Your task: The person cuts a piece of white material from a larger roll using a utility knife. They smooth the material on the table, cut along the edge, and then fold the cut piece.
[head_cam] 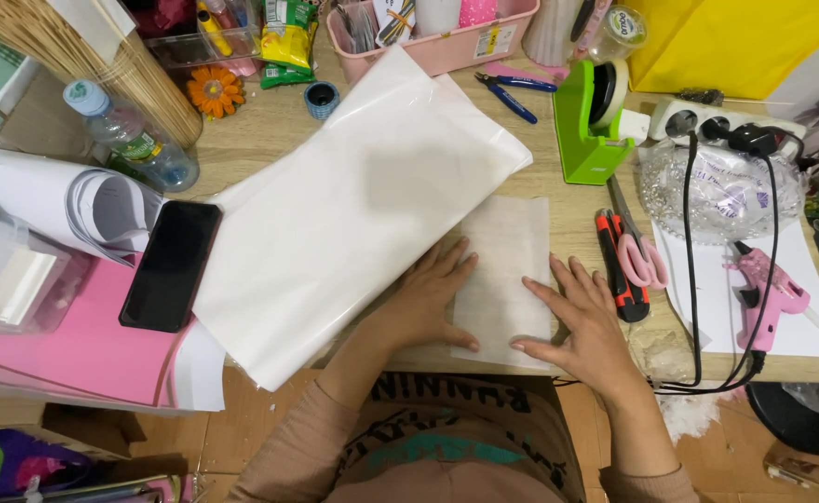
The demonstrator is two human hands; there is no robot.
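Person: tan-brown long-sleeved top, sleeves pushed up toward the elbows, forearms bare. Dark lettering and a teal graphic printed across the chest. Left hand (423, 303) and right hand (584, 321) bare; no rings or watch visible.

Bare table (572, 219) is left between the paper sheet (507, 270) and the scissors (637, 247); the way left is blocked by the plastic stack (353, 214), farther back by the tape dispenser (591, 121).
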